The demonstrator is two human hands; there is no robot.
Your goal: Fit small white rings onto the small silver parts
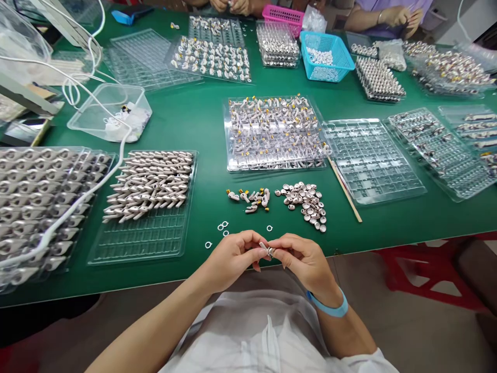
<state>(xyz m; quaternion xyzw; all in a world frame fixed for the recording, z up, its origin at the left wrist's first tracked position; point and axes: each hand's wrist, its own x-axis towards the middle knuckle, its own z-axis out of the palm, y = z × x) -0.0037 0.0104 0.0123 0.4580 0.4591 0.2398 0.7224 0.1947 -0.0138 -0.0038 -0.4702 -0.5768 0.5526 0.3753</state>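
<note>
My left hand [231, 260] and my right hand [306, 260] meet at the table's front edge, fingertips pinched around one small earbud part [267, 249]. It has a short pale stem and a round end; my fingers cover much of it. Just beyond lie a loose white ring [269, 228] and several more rings [208, 245] to the left. Several pale earbud pieces with yellow tabs [254, 197] are scattered behind my hands. To their right is a pile of shiny round caps [306, 199]. My right wrist wears a blue band.
A full stacked tray of earbud pieces [275, 134] stands behind the piles, beside a clear tray [375, 160] and a thin stick [345, 190]. At left are trays of metallic shells [151, 181] and a white cable [73, 207]. Other people's hands [396, 16] work across the table.
</note>
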